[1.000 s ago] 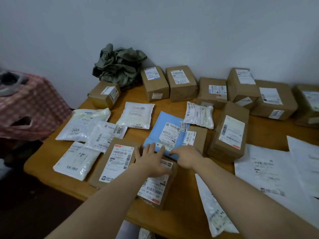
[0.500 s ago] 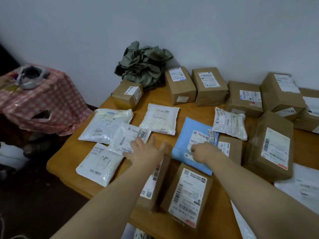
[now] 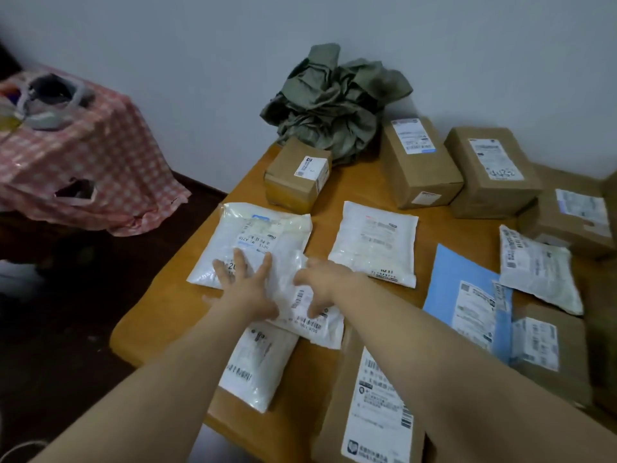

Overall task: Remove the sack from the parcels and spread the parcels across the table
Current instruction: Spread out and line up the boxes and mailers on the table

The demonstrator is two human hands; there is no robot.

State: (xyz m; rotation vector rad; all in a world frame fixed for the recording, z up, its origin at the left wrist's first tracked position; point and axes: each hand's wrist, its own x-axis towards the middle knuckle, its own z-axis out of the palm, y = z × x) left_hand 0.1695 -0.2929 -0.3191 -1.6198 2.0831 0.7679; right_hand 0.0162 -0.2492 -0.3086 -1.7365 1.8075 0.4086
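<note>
While both hands work near the table's (image 3: 160, 315) left edge, bare wood shows only in narrow strips between parcels, with a wider patch at the near left corner. The left hand (image 3: 245, 289) lies flat with fingers spread on a soft white plastic mailer (image 3: 257, 242) close to that edge. The right hand (image 3: 320, 289) presses down on a crinkled white mailer (image 3: 314, 325) just beside it, fingers curled loosely apart, overlapping a third white pouch (image 3: 257, 365) nearer the front edge. Another white pouch (image 3: 375, 242) and a flat blue envelope (image 3: 447, 282) lie to the right. Stiff brown cardboard boxes (image 3: 417, 165) line the wall side. The sack (image 3: 334, 98), crumpled olive cloth, sits heaped in the back corner against the wall, apparently empty, touching a small box (image 3: 293, 175).
</note>
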